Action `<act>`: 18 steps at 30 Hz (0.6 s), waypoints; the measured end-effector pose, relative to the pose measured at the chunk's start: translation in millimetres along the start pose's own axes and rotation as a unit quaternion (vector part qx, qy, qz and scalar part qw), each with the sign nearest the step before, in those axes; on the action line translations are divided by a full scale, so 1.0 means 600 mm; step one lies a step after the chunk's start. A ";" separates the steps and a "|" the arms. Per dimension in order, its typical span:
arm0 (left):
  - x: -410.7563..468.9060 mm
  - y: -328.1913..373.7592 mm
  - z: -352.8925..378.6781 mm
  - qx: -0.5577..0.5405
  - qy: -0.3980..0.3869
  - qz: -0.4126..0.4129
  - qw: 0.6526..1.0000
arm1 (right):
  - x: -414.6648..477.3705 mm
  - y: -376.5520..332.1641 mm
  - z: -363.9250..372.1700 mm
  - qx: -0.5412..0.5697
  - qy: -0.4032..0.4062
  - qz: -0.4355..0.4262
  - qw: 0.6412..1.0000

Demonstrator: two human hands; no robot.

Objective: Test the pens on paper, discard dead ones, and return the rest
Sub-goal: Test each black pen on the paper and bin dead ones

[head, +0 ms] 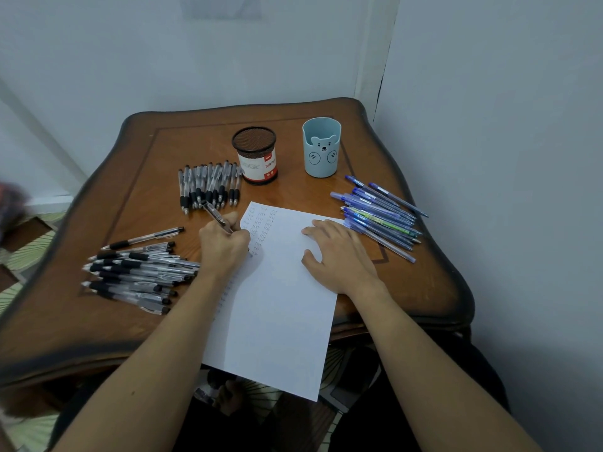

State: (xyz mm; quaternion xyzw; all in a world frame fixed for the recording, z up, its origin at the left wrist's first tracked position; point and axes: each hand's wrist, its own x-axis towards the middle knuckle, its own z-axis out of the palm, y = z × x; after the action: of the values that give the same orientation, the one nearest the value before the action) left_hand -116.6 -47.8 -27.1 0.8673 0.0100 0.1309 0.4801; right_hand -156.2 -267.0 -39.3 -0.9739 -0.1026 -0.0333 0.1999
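Head view, one frame.

- Worktop [156,158]: brown wood with a dark raised rim, filling the middle of the frame and set against pale walls.
- Paper [280,308]: a white sheet lying at centre, slightly skewed. Its lower edge hangs past the near edge of the worktop. Columns of small handwritten marks [261,220] fill its upper left corner; the words are too small to read with certainty.
- Left grip [225,246], a bare hand left of centre, is clenched round a pen [213,214] with a clear barrel. The barrel slants toward the upper left. The tip end is down at the left part of the paper, just below the marks. The hand hides the tip, so I cannot tell whether it touches the sheet.
- Right grip [339,252], a bare hand right of centre, is released. The fingers are spread flat and press the right edge of the paper. It grasps nothing.
- Row of black-grip pens [208,187]: above the left grip, laid side by side, with the tips toward the viewer.
- Heap of black-grip pens [137,272]: at the left of the frame, lying roughly level. One single pen [143,238] lies apart, just above the heap.
- Heap of blue pens [378,213]: at the right of the frame, slanted, just beside the right grip's fingers.
- Black mesh cup [254,154]: upright at upper centre, with a red and white label. It touches or nearly touches the row of pens.
- Pale blue cup with a bear face [321,148]: upright, to the right of the mesh cup and apart from it.
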 end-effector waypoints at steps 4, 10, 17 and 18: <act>0.001 -0.005 0.000 -0.008 -0.001 -0.002 1.000 | 0.000 0.000 0.001 0.000 -0.002 0.001 1.000; 0.002 -0.008 0.002 -0.001 -0.007 -0.002 1.000 | 0.000 0.001 0.002 -0.003 -0.001 0.000 1.000; -0.001 -0.009 0.005 0.001 -0.014 0.014 1.000 | 0.000 -0.001 0.000 -0.001 0.001 0.002 1.000; -0.002 -0.006 0.005 0.003 -0.014 0.009 1.000 | 0.000 -0.001 0.000 -0.001 0.000 0.003 1.000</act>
State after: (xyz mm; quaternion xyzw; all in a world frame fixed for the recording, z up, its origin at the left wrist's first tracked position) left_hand -116.7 -48.2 -32.0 0.8703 -0.0040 0.1234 0.4767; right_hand -156.5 -266.5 -39.3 -0.9742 -0.1000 -0.0332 0.1995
